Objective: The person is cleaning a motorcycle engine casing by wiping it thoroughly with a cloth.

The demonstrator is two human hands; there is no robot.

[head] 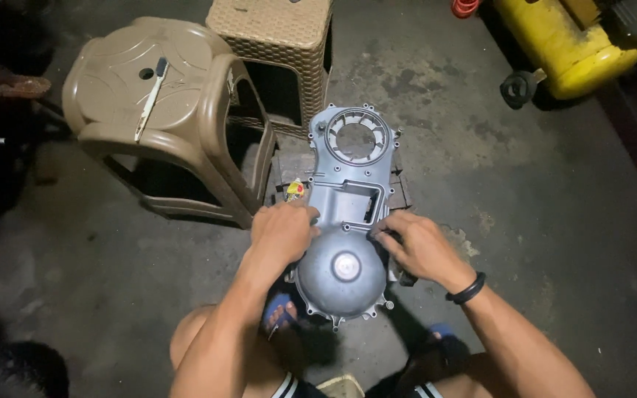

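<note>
A long grey metal engine cover lies flat in front of me, with a round ring opening at its far end, a square opening in the middle and a domed bulge near me. My left hand grips its left edge at the middle. My right hand is curled on the right edge, fingers around a small dark part I cannot make out. A black band sits on my right wrist.
A tan plastic stool stands at the left with a white-handled tool on its seat. A woven-pattern stool stands behind. A yellow tank is at the top right. A small yellow item lies beside the cover. Concrete floor all around.
</note>
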